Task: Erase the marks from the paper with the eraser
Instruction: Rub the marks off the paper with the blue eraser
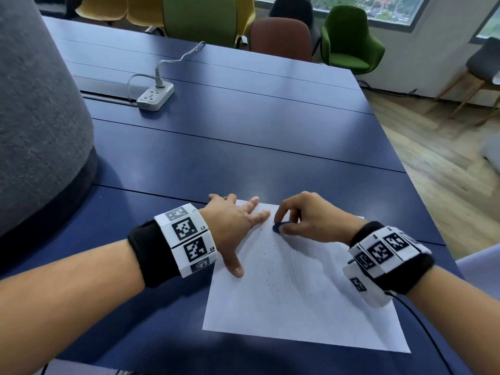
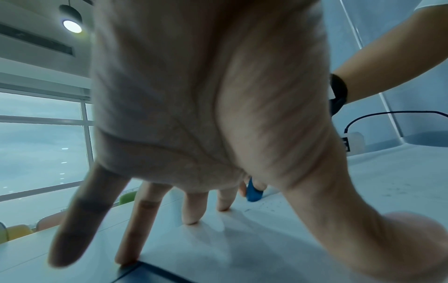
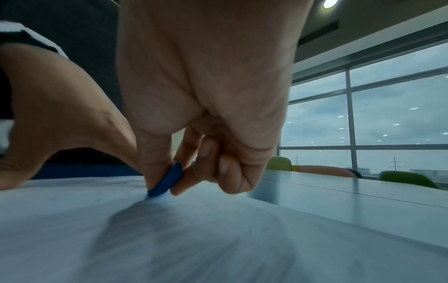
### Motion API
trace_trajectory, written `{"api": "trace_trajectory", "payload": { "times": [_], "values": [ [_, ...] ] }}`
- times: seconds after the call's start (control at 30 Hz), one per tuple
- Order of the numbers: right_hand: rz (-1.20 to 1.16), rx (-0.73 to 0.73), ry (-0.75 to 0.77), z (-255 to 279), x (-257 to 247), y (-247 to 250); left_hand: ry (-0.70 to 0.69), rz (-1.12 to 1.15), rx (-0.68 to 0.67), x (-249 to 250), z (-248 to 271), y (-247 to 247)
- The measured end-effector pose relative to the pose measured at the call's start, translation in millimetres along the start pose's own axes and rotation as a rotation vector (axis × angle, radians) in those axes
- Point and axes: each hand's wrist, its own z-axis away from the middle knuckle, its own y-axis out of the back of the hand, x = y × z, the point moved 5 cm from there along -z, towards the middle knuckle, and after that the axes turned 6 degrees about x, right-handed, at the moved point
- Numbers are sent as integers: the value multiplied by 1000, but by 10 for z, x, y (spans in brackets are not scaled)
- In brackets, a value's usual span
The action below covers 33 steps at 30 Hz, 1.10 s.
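A white sheet of paper (image 1: 297, 299) lies near the front of the blue table (image 1: 243, 136). Faint grey pencil marks and dark crumbs (image 1: 270, 269) run down its middle. My right hand (image 1: 305, 217) pinches a small blue eraser (image 1: 278, 228) between thumb and fingers, its edge pressed on the paper near the far edge. The same eraser (image 3: 167, 180) touches the sheet in the right wrist view, and the eraser (image 2: 253, 191) shows beyond my left fingers. My left hand (image 1: 235, 228) lies flat with spread fingers on the sheet's left far corner, holding it down.
A white power strip (image 1: 155, 97) with its cord lies further back on the table. A grey felt-covered column (image 1: 40, 104) stands at the left. Coloured chairs (image 1: 349, 39) line the far side. The table's right edge drops to a wooden floor (image 1: 446, 163).
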Motion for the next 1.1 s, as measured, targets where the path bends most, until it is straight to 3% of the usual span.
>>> {"api": "trace_trajectory", "payload": {
  "times": [0.07, 0.2, 0.23, 0.37, 0.53, 0.63, 0.7, 0.83, 1.0, 1.1],
  "values": [
    [-3, 17, 6, 12, 19, -4, -2, 6, 1, -5, 2, -3],
    [11, -215, 77, 187, -111, -170, 1, 23, -6, -6, 1, -19],
    [27, -216, 84, 169, -110, -158, 0, 24, -7, -3, 1, -17],
    [11, 15, 28, 24, 53, -6, -2, 12, 0, -3, 1, -15],
    [0, -190, 28, 127, -1, -101, 6, 8, -13, 3, 0, -10],
    [34, -12, -3, -19, 98, 31, 4, 2, -4, 1, -9, -7],
    [32, 33, -5, -25, 135, 36, 2, 4, 1, 0, -5, -8],
    [43, -151, 43, 82, 32, -64, 4, 9, -3, 5, 2, -1],
    [81, 0, 32, -47, 89, 49, 3, 15, -9, 0, 3, -9],
    [61, -168, 43, 34, 20, -51, 7, 16, -15, 2, 3, -10]
  ]
}}
